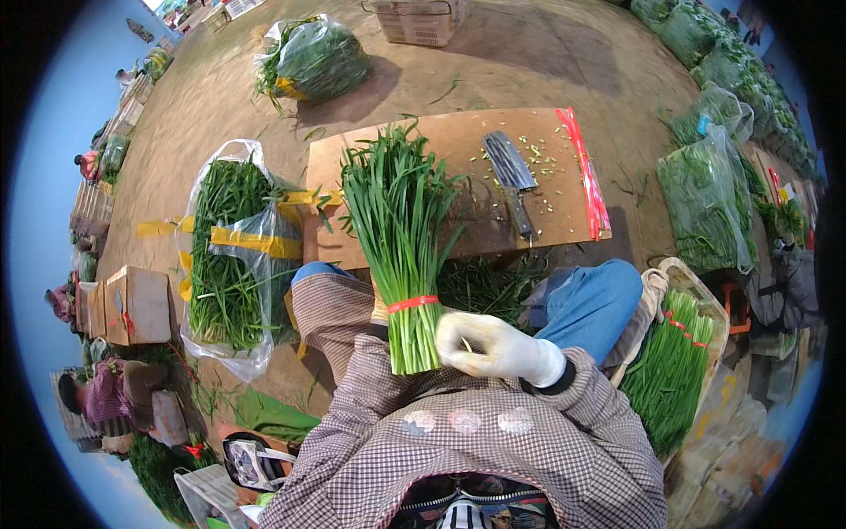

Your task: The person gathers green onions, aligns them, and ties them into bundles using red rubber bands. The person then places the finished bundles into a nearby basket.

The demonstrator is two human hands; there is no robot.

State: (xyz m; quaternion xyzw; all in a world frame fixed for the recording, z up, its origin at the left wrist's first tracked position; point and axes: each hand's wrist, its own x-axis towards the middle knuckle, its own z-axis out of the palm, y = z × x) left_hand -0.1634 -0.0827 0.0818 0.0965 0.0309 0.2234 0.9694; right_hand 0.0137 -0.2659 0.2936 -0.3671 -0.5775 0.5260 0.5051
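A thick bunch of garlic chives [403, 211], bound low by a red tie [413, 303], stands upright in front of my chest with its leaf tips over the board. My left hand [379, 309], in a pale glove, holds the bunch from behind and is mostly hidden by it. Beside the pale stem ends, my white-gloved right hand [492, 347] has its fingers curled, with a thin pale stem [467, 344] between them. On the wooden board [423, 142] lie a cleaver [509, 162], small stem trimmings [538, 159] and red ties [585, 175].
An open plastic bag of loose chives [228, 251] stands left of the board. At my right is a tub [717, 344] with tied chive bunches [667, 370]. Farther out are a filled bag [324, 59], a plastic crate [420, 23] and a seated person [109, 403].
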